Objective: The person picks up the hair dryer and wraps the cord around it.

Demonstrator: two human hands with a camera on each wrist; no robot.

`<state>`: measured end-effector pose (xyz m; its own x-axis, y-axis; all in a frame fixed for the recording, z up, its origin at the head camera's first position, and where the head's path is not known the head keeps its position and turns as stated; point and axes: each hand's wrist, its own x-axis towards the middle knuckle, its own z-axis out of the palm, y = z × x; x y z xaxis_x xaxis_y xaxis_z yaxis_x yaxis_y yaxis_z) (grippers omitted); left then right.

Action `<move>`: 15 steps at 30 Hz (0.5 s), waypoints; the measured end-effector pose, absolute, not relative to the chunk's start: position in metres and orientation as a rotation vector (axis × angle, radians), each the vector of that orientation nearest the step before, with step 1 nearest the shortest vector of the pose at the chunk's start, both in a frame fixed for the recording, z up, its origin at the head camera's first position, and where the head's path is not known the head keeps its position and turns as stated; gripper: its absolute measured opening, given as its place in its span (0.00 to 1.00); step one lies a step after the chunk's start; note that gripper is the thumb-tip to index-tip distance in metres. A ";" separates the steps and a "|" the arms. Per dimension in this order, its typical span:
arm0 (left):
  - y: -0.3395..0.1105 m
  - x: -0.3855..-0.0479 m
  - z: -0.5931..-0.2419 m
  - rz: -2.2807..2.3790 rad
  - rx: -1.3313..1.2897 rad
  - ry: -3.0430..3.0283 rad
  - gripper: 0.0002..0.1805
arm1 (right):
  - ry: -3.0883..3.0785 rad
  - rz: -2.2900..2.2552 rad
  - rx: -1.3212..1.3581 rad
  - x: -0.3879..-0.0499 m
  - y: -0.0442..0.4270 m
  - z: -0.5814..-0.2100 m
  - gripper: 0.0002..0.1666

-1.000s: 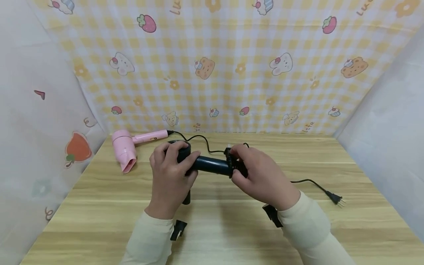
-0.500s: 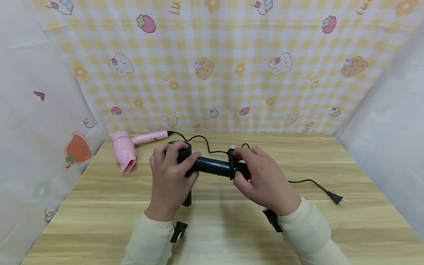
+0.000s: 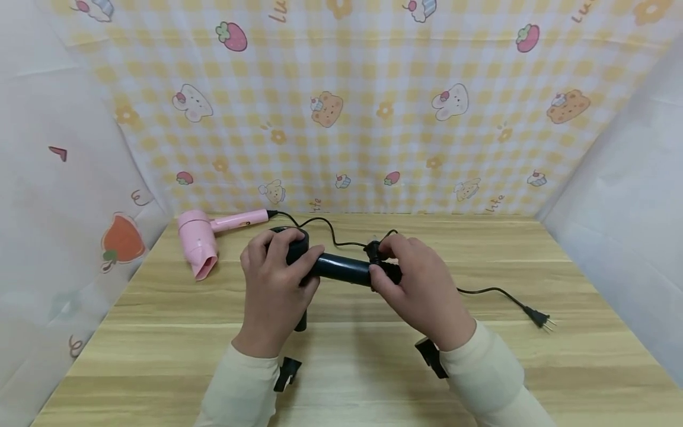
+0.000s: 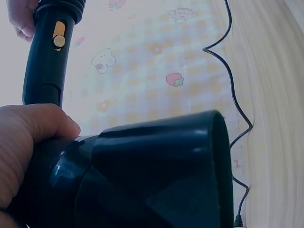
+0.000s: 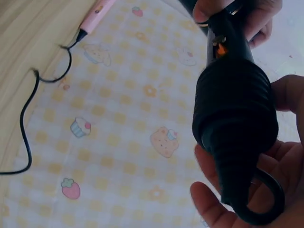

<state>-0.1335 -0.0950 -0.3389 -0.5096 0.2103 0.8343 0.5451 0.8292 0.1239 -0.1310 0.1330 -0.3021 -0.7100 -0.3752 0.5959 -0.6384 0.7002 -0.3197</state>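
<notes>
Right hand [image 3: 421, 290] edged leftward, fingers pinching one plug [image 3: 372, 251] (left hand [image 3: 274, 287] grips dark dryer [image 3: 344, 268]).

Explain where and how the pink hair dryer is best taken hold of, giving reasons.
I'd judge the middle of the handle best, coming from above, fingers and thumb across it. The pink hair dryer lies with this slim, straight part uncovered, pointing right from the wider barrel. That avoids the open nozzle and the cord at the handle's end.
</notes>
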 end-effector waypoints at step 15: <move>-0.095 -0.136 -0.341 -0.429 -0.549 -2.064 0.18 | -2.272 0.645 0.788 -0.131 0.123 -0.294 0.11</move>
